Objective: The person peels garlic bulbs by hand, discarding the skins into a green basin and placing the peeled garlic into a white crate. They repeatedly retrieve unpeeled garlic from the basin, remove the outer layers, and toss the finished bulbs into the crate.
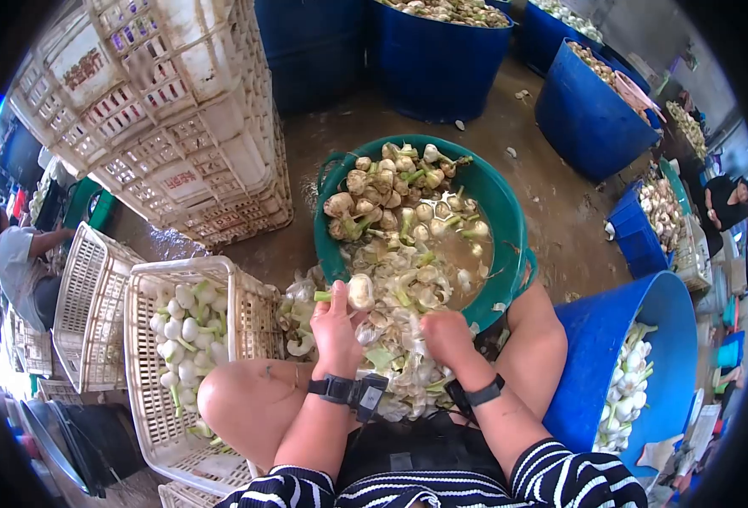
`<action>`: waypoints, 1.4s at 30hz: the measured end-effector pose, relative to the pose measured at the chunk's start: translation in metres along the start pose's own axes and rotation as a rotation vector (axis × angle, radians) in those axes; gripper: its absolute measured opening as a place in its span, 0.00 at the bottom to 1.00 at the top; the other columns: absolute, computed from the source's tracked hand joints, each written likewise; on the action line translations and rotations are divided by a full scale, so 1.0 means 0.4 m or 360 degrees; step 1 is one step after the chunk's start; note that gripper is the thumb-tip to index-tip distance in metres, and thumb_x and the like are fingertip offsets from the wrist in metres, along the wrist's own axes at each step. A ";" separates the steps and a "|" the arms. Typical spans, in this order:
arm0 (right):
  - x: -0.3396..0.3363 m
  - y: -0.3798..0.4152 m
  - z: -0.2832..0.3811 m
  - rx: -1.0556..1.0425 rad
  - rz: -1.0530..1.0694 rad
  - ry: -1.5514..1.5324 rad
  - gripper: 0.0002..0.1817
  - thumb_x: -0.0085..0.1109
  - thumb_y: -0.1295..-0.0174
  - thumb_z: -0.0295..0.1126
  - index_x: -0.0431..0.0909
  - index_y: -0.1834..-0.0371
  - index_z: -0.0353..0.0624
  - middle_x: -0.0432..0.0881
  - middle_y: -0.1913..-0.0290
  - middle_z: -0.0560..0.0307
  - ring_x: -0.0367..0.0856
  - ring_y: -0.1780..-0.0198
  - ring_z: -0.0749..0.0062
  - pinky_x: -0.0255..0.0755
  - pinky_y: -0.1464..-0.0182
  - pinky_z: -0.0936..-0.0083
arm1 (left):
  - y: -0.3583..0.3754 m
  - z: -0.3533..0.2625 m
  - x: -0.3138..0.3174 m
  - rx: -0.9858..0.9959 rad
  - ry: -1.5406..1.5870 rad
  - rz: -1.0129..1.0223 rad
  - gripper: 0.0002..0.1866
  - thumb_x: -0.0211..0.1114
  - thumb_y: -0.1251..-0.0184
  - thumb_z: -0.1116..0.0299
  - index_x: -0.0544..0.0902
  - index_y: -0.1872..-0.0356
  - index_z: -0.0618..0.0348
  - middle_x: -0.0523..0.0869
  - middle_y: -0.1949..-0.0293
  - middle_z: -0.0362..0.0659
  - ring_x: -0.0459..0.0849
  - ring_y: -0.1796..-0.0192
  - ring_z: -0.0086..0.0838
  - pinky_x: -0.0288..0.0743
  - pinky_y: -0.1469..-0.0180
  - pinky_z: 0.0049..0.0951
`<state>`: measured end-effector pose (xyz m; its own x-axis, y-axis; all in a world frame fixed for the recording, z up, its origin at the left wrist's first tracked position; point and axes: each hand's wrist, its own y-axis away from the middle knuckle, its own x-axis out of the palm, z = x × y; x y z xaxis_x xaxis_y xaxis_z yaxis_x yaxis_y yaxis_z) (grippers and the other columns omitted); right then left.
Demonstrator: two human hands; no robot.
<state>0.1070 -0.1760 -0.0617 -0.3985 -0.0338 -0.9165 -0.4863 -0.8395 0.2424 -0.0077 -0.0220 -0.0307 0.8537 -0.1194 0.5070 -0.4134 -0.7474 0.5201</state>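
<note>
Clock centred on view. White crate [251,320], 8 o'clock: pale bulbs [186,339] inside, beside knee, likely for short reach. Left hand [336,335], 7 o'clock: fingers clamped on garlic bulb [360,292], raised, probably for clear access. Green tub [506,212], 2 o'clock: unpeeled bulbs [378,182], seemingly within reach. Right hand [448,339], 5 o'clock: fingers curled; cannot tell whether gripping anything.

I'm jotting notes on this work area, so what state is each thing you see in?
Left hand: gripping
Garlic bulb: held in left hand, green stem attached
Right hand: closed, contents hidden
Green tub: holding garlic and murky water
White crate: holding pale bulbs
Crate stack: dirt-stained
Blue tub at right: partly filled
Blue barrel at back: heaped
Floor: wet
</note>
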 end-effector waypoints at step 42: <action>-0.080 -0.044 0.161 -0.0366 -0.0738 -0.1164 0.13 0.59 0.51 0.27 0.75 0.61 0.37 0.76 0.63 0.45 0.77 0.68 0.51 0.72 0.65 0.66 | 0.022 -0.021 0.034 -0.0373 0.0111 -0.0123 0.17 0.50 0.33 0.49 0.75 0.69 0.52 0.72 0.82 0.32 0.67 0.82 0.16 0.60 0.83 0.17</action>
<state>0.0784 -0.1253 -0.0162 -0.6350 0.6239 -0.4555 -0.5852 -0.7734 -0.2437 -0.0022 -0.0248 -0.0134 0.8651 -0.0166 0.5013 -0.4168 -0.5797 0.7001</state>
